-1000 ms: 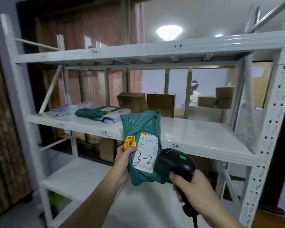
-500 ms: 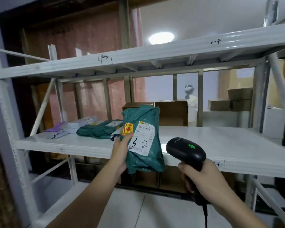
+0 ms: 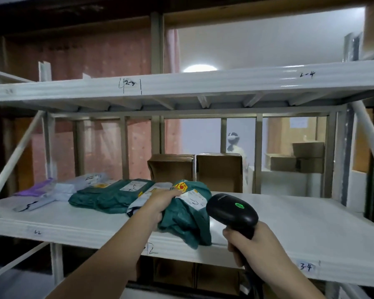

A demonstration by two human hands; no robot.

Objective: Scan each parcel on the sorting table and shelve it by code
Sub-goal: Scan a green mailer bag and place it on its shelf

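My left hand (image 3: 160, 205) grips a green poly-bag parcel (image 3: 185, 221) with a white label and a red-yellow sticker. The parcel lies on the white middle shelf (image 3: 289, 229), its lower end hanging slightly over the front edge. My right hand (image 3: 253, 244) holds a black handheld scanner (image 3: 231, 210) with a green light, just right of the parcel and above the shelf edge. Handwritten codes mark the shelf fronts.
More parcels lie on the shelf to the left: another green bag (image 3: 112, 196), a white one (image 3: 143, 198), pale and purple ones (image 3: 41, 195). Two cardboard boxes (image 3: 194, 171) stand behind. The upper shelf (image 3: 181, 87) runs overhead. A person stands far behind the rack.
My left hand has lowered the green parcel from upright in the air down flat onto the middle shelf. The view has moved closer to the rack; the scanner stays in my right hand.
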